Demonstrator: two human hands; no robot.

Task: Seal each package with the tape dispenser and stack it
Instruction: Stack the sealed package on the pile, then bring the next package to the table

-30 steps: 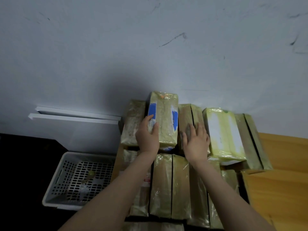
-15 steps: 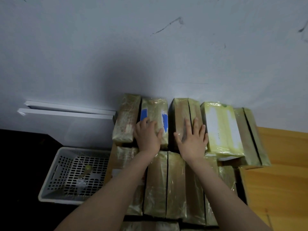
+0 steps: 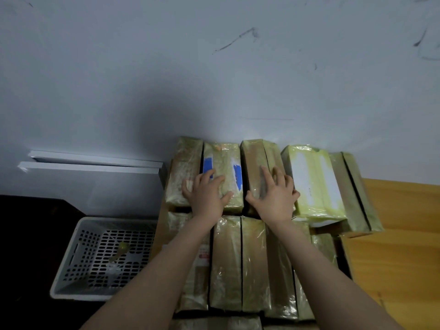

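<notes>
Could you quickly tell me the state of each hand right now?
Left hand: open, flat on the tape-wrapped package with blue patches.
Right hand: open, flat on the plain brown tape-wrapped package.

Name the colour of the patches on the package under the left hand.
Blue, on the package; head view.

Scuffed pale wall [image 3: 214, 79], wooden surface [image 3: 400, 246] right, white perforated basket [image 3: 71, 289], dim light

No writing here can be read. In the near row, the leftmost package [image 3: 195, 294] carries a pale label [image 3: 203, 258] with a red band, its print too blurred. The white label [image 3: 302, 182] on the yellow-wrapped package [image 3: 316, 177] shows only tiny dark specks.
</notes>
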